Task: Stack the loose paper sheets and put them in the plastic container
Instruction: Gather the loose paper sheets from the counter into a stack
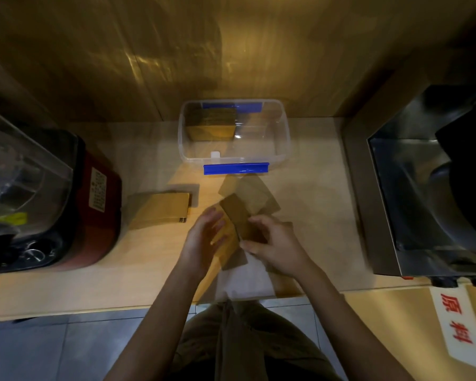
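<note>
The brown paper sheets [238, 215] you are gathering sit between your hands, long axis running away from you toward the plastic container [285, 138], which lies straight ahead on the counter [313, 193]. Your right hand [275, 246] pinches the bundle's near end; your left hand [204, 237] is open-palmed against its side. Right of your hands, a sign [456, 323] reads "原料". The appliance label [98, 191] to your left is illegible.

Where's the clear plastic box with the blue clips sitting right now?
The clear plastic container with blue clips sits at the back centre of the wooden counter, against the wall, beyond both hands.
</note>
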Tool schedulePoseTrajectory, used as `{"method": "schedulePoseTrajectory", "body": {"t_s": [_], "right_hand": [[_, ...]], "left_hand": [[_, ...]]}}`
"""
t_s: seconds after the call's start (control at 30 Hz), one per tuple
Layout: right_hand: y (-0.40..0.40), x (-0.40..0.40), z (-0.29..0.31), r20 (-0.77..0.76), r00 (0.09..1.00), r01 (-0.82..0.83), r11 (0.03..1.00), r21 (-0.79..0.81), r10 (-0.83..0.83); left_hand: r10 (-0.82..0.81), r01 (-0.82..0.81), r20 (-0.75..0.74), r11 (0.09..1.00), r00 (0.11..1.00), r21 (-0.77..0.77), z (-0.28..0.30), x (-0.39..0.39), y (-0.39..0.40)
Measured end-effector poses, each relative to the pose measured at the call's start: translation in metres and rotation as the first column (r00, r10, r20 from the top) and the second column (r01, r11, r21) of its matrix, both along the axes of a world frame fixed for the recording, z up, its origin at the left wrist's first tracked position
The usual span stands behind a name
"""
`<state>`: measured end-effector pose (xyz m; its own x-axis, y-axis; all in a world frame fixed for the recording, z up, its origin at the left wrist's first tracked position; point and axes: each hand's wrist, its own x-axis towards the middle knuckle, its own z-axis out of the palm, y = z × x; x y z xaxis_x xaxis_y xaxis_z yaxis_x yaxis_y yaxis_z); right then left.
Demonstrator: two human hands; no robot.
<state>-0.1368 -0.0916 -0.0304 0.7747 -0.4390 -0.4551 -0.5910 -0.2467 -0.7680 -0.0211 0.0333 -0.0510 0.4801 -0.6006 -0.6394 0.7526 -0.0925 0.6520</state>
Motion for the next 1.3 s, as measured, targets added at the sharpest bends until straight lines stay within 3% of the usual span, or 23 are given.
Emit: {"method": "schedulePoseTrajectory", "body": {"t_s": [0.07,0.23,0.37,0.43,0.53,0.63,0.8,1.0,1.1,1.3], "right_hand": [[0.017,0.002,0.007,0.044,0.998,0.041,0.999,0.019,-0.042],[0.049,0.006,0.004,0.064,0.998,-0.016,0.998,-0.054,0.020],[0.059,0.003,-0.002,0.124,0.981,-0.129,0.981,-0.143,0.147],[0.055,0.003,-0.005,0.141,0.975,-0.171,0.985,-0.013,0.171],[0.043,0.008,-0.015,0.115,0.992,-0.057,0.993,0.105,0.045],[0.032,0.019,-0.032,-0.005,0.999,-0.035,0.996,-0.079,0.035],[0.038,0.043,-0.062,-0.220,0.940,-0.321,0.892,-0.317,0.260],[0.063,0.053,-0.077,-0.269,0.955,-0.261,0.785,-0.562,0.125],[0.066,0.053,-0.080,-0.269,0.956,-0.259,0.753,-0.606,0.113],[0.058,0.043,-0.074,-0.149,0.989,-0.079,0.877,-0.475,0.009]], "left_hand": [[-0.006,-0.019,-0.173,0.990,0.985,-0.142,0.008,0.000,0.001],[-0.092,0.043,-0.146,0.952,0.985,-0.303,0.010,-0.013,0.009],[0.036,-0.076,-0.174,0.971,0.984,-0.226,0.005,-0.018,0.014],[0.113,-0.155,-0.228,0.972,0.967,-0.176,0.000,-0.014,0.020],[0.211,-0.248,-0.280,0.963,0.937,-0.102,-0.009,-0.008,0.032],[0.305,-0.362,-0.338,0.924,0.890,-0.120,-0.014,-0.005,0.046],[0.294,-0.354,-0.368,0.929,0.882,-0.106,-0.017,-0.005,0.063],[0.295,-0.331,-0.386,0.943,0.874,-0.029,-0.021,-0.009,0.079],[0.299,-0.338,-0.391,0.940,0.871,-0.036,-0.021,-0.010,0.083],[0.264,-0.295,-0.404,0.955,0.876,-0.013,-0.020,-0.009,0.082]]}}
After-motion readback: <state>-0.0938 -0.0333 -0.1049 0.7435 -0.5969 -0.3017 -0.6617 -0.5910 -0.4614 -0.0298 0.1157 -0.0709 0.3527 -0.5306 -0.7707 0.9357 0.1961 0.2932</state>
